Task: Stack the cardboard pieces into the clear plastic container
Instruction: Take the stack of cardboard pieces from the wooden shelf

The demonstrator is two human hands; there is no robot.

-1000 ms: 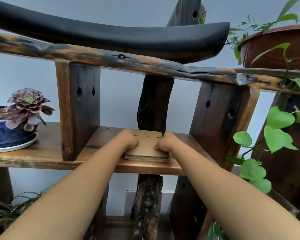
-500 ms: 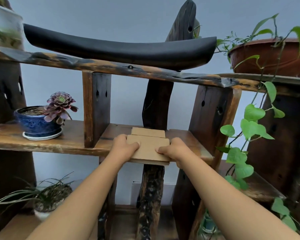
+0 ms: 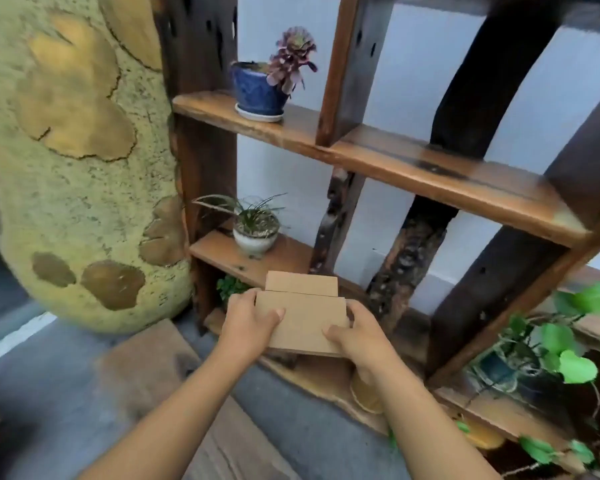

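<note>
A stack of brown cardboard pieces is held in the air in front of a dark wooden shelf unit, low down near the floor. My left hand grips its left edge with the thumb on top. On the right edge sits my right hand, thumb on top as well. A smaller piece sticks out at the far side of the stack. No clear plastic container is in view.
The wooden shelf stands ahead with a blue pot, and a white pot one level lower. A large yellow-green mottled form fills the left. Green vine leaves hang at the right. Grey floor and a wooden plank lie below.
Both hands have lifted the cardboard stack off the middle shelf and brought it down and toward me. The view has swung down and to the left.
</note>
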